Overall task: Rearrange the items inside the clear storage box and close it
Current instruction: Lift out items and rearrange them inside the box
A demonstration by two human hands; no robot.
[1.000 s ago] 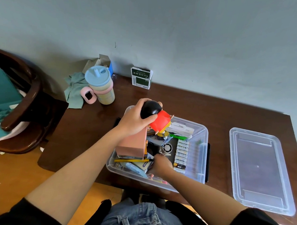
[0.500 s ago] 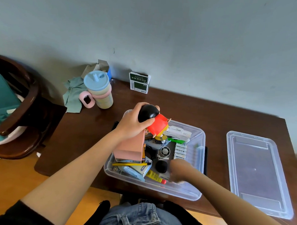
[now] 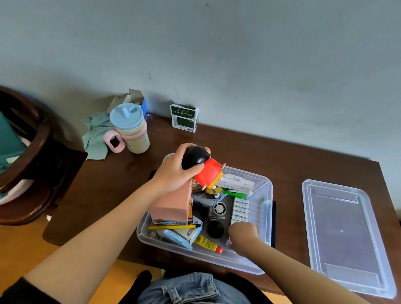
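Here we are mid-rearranging: nearest us, our right hand (image 3: 243, 233) reaches curled into the front of the clear storage box (image 3: 265, 201); whether it holds anything we cannot tell. Farther back, our left hand (image 3: 174, 173) grips a red-shirted toy figure (image 3: 204, 169) above a pink box (image 3: 172, 204). Next we likely seat the figure, then fetch the lid (image 3: 345, 236) lying apart at right.

The open box (image 3: 264, 226) sits on the table (image 3: 286, 160); its lid (image 3: 345, 236) lies to the right, a cup (image 3: 130, 130) behind-left.
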